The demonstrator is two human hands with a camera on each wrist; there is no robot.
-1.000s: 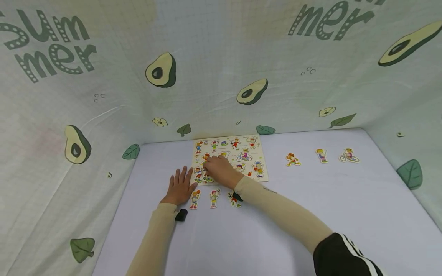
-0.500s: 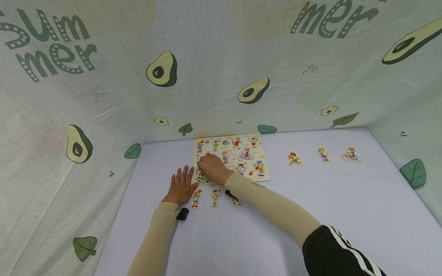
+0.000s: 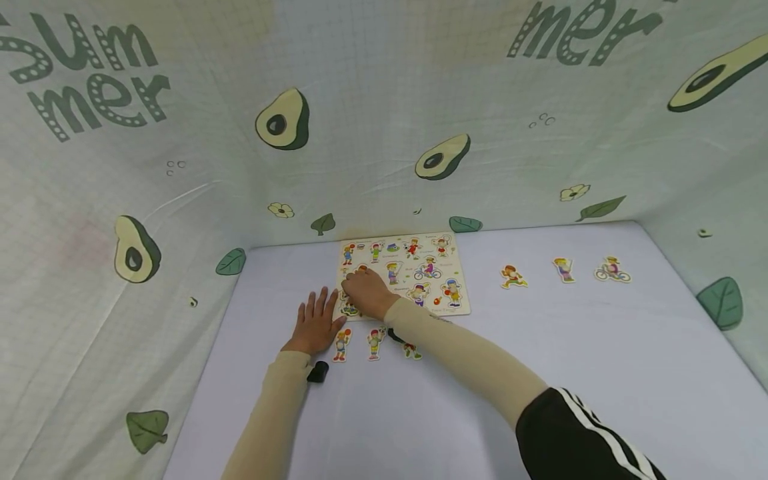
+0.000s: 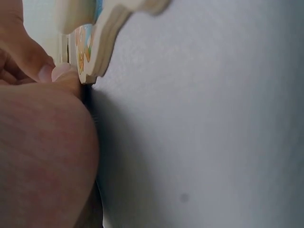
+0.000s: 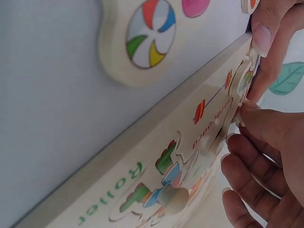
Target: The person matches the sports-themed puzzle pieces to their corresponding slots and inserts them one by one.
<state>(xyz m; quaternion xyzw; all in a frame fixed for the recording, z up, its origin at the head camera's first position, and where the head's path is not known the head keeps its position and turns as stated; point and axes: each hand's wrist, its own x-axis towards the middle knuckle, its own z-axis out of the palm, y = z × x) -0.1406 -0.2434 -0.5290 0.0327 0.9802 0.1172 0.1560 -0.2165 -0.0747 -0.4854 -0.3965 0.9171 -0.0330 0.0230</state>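
My right hand (image 3: 369,293) reaches over the lower left of a wooden knob puzzle board (image 3: 459,270) with sports figures. In the right wrist view, thumb and forefinger pinch a puzzle piece (image 5: 245,81) by its knob, which the fingertips mostly hide; it lies at its slot near the board's corner. Next to it the roller-skater piece (image 5: 156,187) with a round knob sits in the board. My left hand (image 3: 313,323) lies flat on the table left of the board, fingers spread, with the thumb at the board's front corner.
Several loose figure pieces lie out on the white table (image 3: 480,373). In front of the board are a ball player (image 3: 342,345), a juggler-like figure (image 3: 375,343) and a footballer (image 3: 413,352) partly under the right arm. A runner (image 3: 513,277), a purple figure (image 3: 563,270) and a cyclist (image 3: 613,270) lie right.
My right hand has moved a little left over the board's lower-left pieces, then stayed nearly still. The left hand keeps its place beside the board.
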